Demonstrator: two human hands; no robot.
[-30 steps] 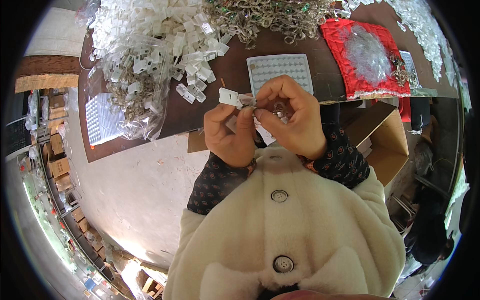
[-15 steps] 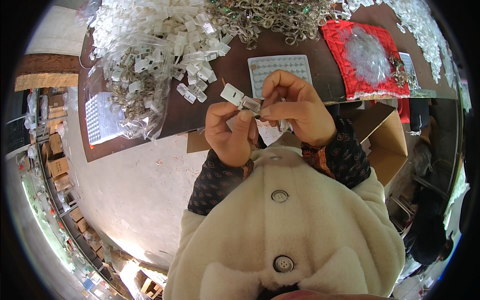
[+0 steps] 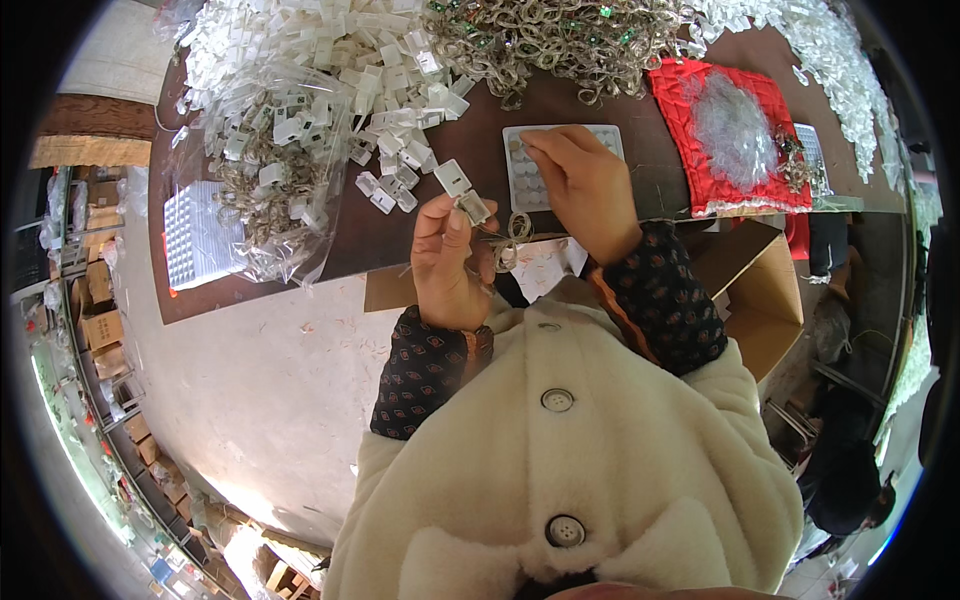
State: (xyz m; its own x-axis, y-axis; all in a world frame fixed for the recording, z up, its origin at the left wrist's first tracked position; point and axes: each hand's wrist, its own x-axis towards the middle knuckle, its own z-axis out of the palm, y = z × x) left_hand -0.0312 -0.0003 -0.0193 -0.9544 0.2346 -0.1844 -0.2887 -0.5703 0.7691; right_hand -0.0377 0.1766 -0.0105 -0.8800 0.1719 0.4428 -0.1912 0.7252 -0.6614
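My left hand (image 3: 447, 262) pinches a small white hinged plastic box (image 3: 462, 190), lid swung open, between thumb and fingers. From it hangs a loosely coiled thin wire (image 3: 515, 240), greyish-brown, in the gap between my hands. My right hand (image 3: 592, 188) reaches over a white tray (image 3: 512, 150) whose surface holds rows of small round pale pieces. Its thumb and fingertips are pressed together above the tray; whatever they hold, if anything, is too small to make out.
A heap of white plastic boxes (image 3: 300, 45) covers the table's far left, beside a clear bag (image 3: 270, 190) of wired boxes. Coiled wires (image 3: 560, 40) pile up at the back. A red cloth (image 3: 680, 120) with clear plastic bits lies right; a cardboard box (image 3: 765, 300) stands below.
My right hand has left the box and moved up over the tray. My left hand still holds the box, shifted slightly left, and the coiled wire now hangs in plain sight.
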